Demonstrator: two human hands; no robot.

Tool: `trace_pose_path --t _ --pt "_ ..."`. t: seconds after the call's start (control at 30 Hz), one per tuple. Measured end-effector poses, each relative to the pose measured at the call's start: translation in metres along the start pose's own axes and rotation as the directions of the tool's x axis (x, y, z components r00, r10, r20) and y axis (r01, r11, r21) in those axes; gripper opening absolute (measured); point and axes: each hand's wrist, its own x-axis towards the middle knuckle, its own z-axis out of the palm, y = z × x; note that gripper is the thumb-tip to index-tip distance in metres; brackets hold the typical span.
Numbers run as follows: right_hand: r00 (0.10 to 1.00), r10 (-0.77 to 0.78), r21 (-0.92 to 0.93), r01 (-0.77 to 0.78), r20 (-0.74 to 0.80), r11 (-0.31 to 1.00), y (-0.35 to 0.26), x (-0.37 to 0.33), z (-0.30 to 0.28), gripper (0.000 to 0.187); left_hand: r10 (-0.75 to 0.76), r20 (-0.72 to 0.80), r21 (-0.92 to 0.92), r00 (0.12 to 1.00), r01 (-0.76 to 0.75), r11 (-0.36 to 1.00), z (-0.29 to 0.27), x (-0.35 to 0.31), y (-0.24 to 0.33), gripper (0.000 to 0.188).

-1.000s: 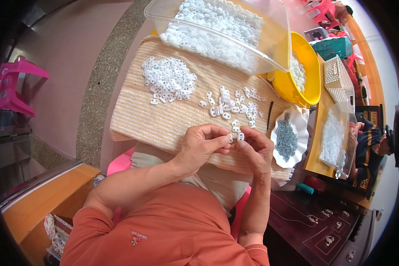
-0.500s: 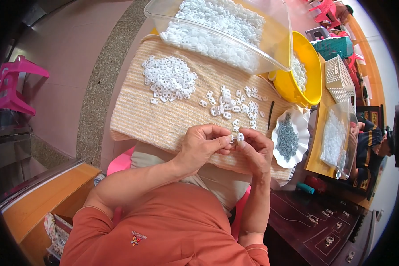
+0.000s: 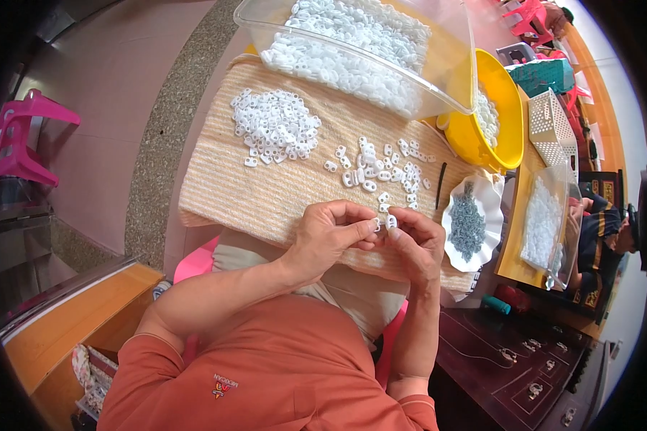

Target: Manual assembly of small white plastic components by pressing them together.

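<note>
My left hand (image 3: 329, 235) and my right hand (image 3: 418, 243) meet close together over the near edge of the striped cloth. In my right thumb and fingertips is an oval white plastic piece (image 3: 392, 222) with holes in it. My left thumb and forefinger pinch a smaller white plastic piece (image 3: 377, 223), mostly hidden by the fingertips. Just beyond my hands lies a loose scatter of white plastic pieces (image 3: 370, 169), some of them oval with two holes. A heap of smaller white pieces (image 3: 277, 126) sits farther left on the cloth.
A clear bin (image 3: 381, 61) full of white pieces stands at the back, beside a yellow basin (image 3: 509, 108). Right of my hands is a white fluted dish (image 3: 490, 230) of small grey pieces, next to a black strip (image 3: 440, 185). Another person (image 3: 600, 233) sits at far right.
My hands keep the same pinched grips at almost the same spot. The whole view has shifted very slightly; nothing else visibly differs.
</note>
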Motion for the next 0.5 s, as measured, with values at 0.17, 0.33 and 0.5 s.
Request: trace_pose_path --t 0.17,0.33,0.5 --pt "0.999 -0.039 -0.023 0.039 0.016 0.999 -0.0023 -0.0012 0.0009 0.038 -0.011 0.001 -0.001 1.000 0.011 1.000 0.0018 -0.0013 0.0024 0.020" --pt "0.998 -0.063 -0.035 0.063 0.017 0.997 -0.0028 -0.0002 0.0011 0.037 -0.005 0.008 0.008 1.000 0.005 1.000 0.0017 -0.0011 0.0012 0.020" --pt "0.977 -0.180 -0.186 0.199 0.113 0.962 0.0014 0.0009 -0.0040 0.029 -0.007 0.004 0.021 1.000 0.006 1.000 0.0016 -0.0009 0.0008 0.020"
